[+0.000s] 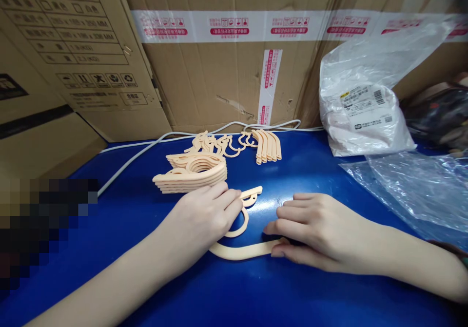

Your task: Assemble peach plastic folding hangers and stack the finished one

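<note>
One camera only, worn on the person's head, looking forward and down from close above the blue table point(153, 288). It faces the cardboard boxes point(226, 83) at twelve o'clock. Both forearms enter from six o'clock, filling the lower frame. A plastic bag point(360, 107) sits at two o'clock. No second view overlaps it.

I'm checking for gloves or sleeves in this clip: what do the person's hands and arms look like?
Both the left hand and right hand are bare: no gloves or rings show. The forearms are uncovered, with no sleeves in view. Something dark sits at the right arm's edge of frame; I cannot tell what it is.
</note>
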`<state>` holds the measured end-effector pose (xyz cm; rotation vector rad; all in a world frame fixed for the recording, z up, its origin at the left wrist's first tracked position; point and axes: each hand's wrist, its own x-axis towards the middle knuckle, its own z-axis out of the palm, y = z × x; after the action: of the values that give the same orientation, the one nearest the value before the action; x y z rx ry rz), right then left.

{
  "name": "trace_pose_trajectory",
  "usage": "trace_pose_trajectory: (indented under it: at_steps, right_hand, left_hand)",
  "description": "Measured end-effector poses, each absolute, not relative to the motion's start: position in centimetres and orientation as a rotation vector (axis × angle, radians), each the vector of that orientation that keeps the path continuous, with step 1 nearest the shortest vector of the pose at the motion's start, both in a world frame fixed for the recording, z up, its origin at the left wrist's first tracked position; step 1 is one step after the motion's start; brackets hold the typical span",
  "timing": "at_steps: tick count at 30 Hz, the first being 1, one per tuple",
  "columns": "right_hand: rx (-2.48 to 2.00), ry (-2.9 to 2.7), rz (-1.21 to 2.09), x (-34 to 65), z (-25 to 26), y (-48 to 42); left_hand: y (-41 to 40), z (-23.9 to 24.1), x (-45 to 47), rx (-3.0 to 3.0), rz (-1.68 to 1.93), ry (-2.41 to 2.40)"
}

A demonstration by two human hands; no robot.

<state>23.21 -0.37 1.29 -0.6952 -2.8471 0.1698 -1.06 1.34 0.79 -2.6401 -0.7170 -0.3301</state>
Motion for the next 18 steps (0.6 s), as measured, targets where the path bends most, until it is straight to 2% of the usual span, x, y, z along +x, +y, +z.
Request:
trace_pose_trajectory:
  at_steps: [8,13,18]
  right_hand:
    - [-0.788,-2.722,-0.106,23.6,2.5,0.6]
    - [-0.918,-2.811,-0.355,22.9,4.3,2.9]
    - [-1.239,-2.794,-0.333,19.9,6.2,7.9]
  left_hand:
    - [0.5,0.9,-0.6,-2.589,-0.413,-0.755]
    - [-0.7,0.8,0.1,-2.907,-0.593,-0.788]
    - [-1.5,0.5,0.4,-3.217,-0.425,-0.866]
